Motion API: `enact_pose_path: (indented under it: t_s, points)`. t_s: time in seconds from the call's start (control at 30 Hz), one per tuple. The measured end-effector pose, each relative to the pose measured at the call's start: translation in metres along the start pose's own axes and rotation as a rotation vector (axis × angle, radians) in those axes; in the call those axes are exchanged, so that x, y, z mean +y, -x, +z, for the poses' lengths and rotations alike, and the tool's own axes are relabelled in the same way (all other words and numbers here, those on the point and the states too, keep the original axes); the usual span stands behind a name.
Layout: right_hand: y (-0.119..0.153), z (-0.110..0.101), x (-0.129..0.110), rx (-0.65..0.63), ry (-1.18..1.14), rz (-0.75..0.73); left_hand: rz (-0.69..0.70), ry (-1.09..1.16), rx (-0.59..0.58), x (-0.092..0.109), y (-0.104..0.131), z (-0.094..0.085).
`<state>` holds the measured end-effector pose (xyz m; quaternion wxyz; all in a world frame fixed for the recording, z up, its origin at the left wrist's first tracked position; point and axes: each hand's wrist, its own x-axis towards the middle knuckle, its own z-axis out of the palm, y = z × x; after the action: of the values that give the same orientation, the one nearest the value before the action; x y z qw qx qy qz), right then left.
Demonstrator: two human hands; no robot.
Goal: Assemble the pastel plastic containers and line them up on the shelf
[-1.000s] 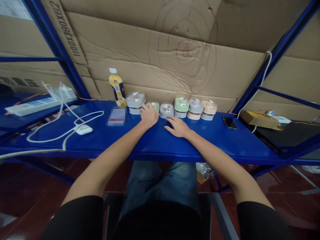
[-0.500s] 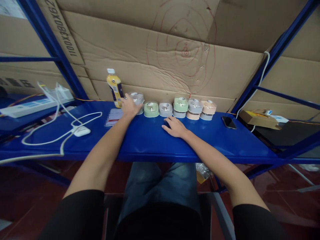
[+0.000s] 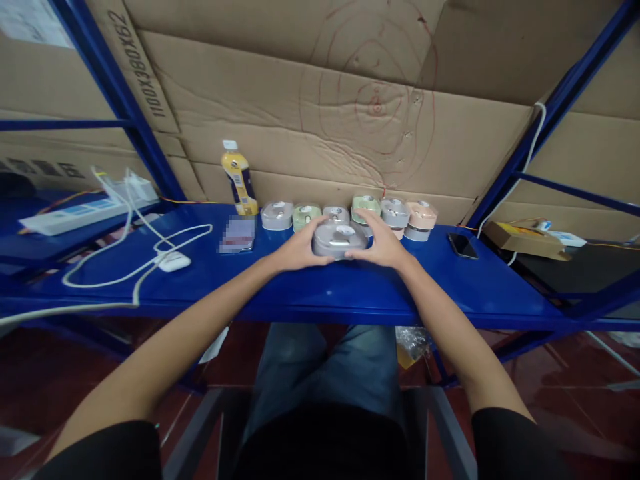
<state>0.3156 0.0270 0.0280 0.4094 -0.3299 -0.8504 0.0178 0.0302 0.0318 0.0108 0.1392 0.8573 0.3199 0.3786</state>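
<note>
Between my two hands is a grey lidded box (image 3: 340,241), rounded at the corners, with a clear top and a pale label. My left hand (image 3: 303,252) grips its left side, thumb along the front. On the right side my right hand (image 3: 383,243) grips it in the same way. Just behind stands a row of similar boxes: a grey box (image 3: 277,216) at the left end, a green box (image 3: 306,217), and another grey box (image 3: 336,214) partly hidden. Further right are stacked ones, topped by a green box (image 3: 367,205), a grey box (image 3: 395,211) and a peach box (image 3: 421,215).
A yellow bottle (image 3: 239,180) stands left of the row, with a blurred flat item (image 3: 237,235) before it. White cables and a charger (image 3: 173,261) lie on the blue table (image 3: 330,293). A phone (image 3: 463,245) lies right; cardboard (image 3: 250,100) walls the back.
My left hand has come from the row's left end to the middle with a grey box. My right hand has left the table top and closed on the box's other side.
</note>
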Motion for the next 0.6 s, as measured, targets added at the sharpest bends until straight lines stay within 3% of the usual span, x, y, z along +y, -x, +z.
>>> enact_pose_path:
  t_s: [0.1, 0.2, 0.33, 0.6]
  points:
    - [0.005, 0.008, -0.007, -0.236, 0.020, 0.053, -0.060, 0.122, -0.099, 0.000, 0.005, 0.019]
    - [0.007, 0.015, -0.012, -0.308, 0.037, 0.080, -0.110, 0.174, -0.154, -0.005, 0.009, 0.025]
    - [0.010, 0.007, -0.001, -0.224, -0.020, 0.134, -0.102, 0.103, -0.166, -0.007, 0.013, 0.024]
    - [0.024, -0.027, 0.045, -0.051, -0.092, 0.440, -0.014, -0.091, -0.254, 0.005, 0.017, 0.016]
